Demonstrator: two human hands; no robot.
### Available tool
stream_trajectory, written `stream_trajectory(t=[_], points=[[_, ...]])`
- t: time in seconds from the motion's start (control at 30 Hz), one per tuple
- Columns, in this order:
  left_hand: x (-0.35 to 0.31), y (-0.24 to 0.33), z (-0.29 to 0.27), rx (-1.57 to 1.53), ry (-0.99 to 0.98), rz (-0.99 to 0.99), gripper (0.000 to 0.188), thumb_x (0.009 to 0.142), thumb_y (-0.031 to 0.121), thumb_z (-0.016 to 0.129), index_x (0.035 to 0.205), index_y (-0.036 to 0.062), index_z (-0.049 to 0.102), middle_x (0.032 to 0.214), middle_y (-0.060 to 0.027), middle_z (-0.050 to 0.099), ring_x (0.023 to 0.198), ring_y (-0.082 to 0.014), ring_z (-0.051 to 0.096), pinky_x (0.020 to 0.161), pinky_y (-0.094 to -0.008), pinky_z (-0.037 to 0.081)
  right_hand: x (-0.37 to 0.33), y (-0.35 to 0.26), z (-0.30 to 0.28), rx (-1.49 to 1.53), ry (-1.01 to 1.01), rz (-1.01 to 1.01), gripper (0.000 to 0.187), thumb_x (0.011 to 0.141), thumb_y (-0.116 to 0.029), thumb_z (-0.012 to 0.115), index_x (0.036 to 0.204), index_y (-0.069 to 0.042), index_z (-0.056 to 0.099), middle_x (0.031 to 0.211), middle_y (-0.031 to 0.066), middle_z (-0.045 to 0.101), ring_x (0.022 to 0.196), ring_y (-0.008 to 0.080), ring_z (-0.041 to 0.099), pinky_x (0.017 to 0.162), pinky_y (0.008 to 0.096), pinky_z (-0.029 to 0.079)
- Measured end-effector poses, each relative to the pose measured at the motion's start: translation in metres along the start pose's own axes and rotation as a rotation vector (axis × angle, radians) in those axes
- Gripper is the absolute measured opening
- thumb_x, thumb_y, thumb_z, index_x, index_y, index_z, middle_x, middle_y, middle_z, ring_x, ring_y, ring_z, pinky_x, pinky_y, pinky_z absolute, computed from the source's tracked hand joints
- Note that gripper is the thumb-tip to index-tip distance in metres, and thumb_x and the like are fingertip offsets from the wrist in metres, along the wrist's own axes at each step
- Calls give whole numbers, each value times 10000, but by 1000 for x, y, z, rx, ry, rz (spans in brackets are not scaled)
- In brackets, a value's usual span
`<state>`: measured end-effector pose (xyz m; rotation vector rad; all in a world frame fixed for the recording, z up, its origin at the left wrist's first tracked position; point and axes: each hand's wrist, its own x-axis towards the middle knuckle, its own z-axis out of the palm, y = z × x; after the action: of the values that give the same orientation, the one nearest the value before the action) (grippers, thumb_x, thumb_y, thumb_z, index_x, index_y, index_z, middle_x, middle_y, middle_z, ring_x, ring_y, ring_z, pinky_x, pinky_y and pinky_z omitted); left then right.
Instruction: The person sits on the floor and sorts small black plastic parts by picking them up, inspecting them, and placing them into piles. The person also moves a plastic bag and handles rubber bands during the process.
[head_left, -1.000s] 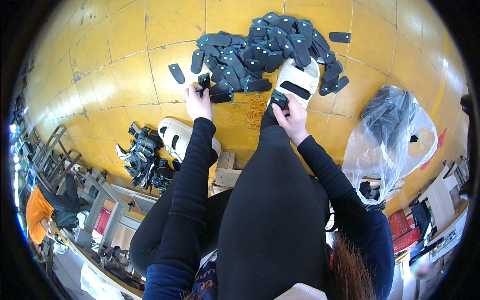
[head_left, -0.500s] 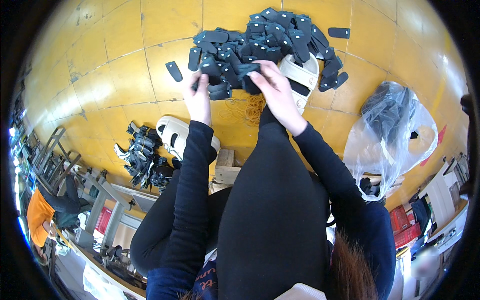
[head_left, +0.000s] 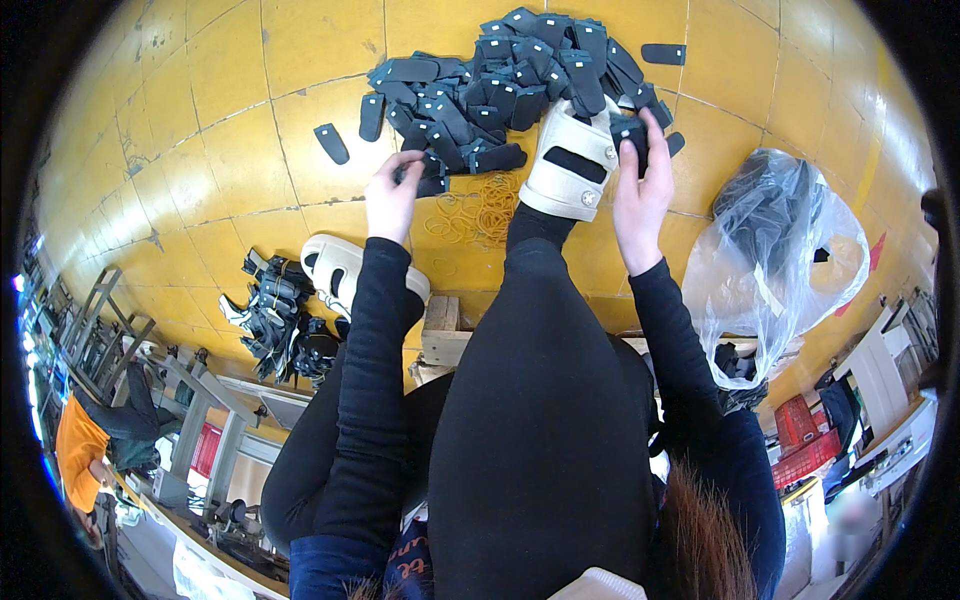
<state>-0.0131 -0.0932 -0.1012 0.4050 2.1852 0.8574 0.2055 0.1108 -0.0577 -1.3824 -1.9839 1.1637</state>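
A heap of flat black tab-shaped pieces (head_left: 500,85) lies on the yellow tiled floor (head_left: 210,130) ahead of my knees. My left hand (head_left: 393,195) rests at the heap's near left edge, its fingers closed on a small stack of black pieces (head_left: 428,180). My right hand (head_left: 643,180) is raised at the heap's right side and pinches one black piece (head_left: 630,130) beside my white sandal (head_left: 573,165). Loose yellow rubber bands (head_left: 480,210) lie between my hands.
My other white sandal (head_left: 340,265) sits left of my leg, beside a bundle of black and white parts (head_left: 275,310). A clear plastic bag (head_left: 780,260) with dark items stands at the right. Single black pieces (head_left: 331,143) lie apart. Another person in orange (head_left: 75,445) sits lower left.
My right hand has moved from the middle of the heap out to its right side, now holding a piece by the sandal. My left hand has stayed at the heap's near left edge.
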Motion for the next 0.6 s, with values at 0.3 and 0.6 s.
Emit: stream_trajectory(t=[0.3, 0.6], points=[[-1, -36, -5, -7, 20, -88, 192, 832, 98, 645, 1002, 13, 676, 875, -99, 682, 827, -168, 625, 801, -278, 469, -26, 16, 11, -260, -170, -128, 418, 889, -6, 515, 1305, -16, 478, 1101, 175, 551, 1038, 325, 520, 959, 382, 393], [5, -37, 2, 104, 81, -1, 192, 850, 128, 628, 995, 12, 677, 909, -107, 690, 830, -165, 621, 801, -276, 465, 140, 66, -9, 426, 89, 123, 399, 863, -58, 651, 1225, 73, 547, 1137, 118, 632, 1022, 134, 581, 886, 254, 445]])
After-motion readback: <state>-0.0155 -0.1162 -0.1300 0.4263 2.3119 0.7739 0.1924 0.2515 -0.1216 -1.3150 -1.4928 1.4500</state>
